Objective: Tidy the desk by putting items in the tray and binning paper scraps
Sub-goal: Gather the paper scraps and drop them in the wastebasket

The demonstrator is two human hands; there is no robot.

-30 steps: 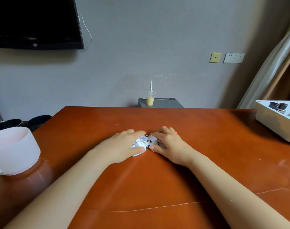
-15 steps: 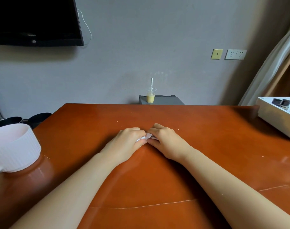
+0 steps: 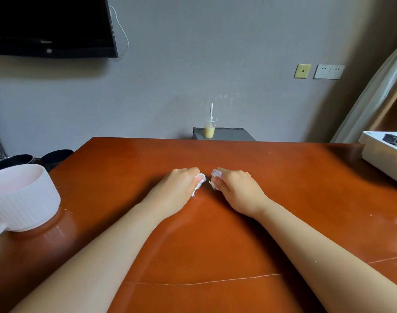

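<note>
1. The left hand [image 3: 176, 190] and right hand [image 3: 237, 192], touching half a second ago, now sit just apart on the table [image 3: 283, 177].
2. Each grip curls round its own clump of white paper scraps [image 3: 199, 182].

The desk [image 3: 215, 233] is a glossy reddish-brown wooden top with a thin pale scratch [image 3: 204, 283] running across its near part. A white ribbed container [image 3: 23, 199] stands at the left edge. A white tray [image 3: 382, 161] sits at the far right edge. At centre, the left hand [image 3: 177, 188] and right hand [image 3: 236, 190] rest on the surface just apart, each gripping white paper scraps [image 3: 199, 182]
</note>
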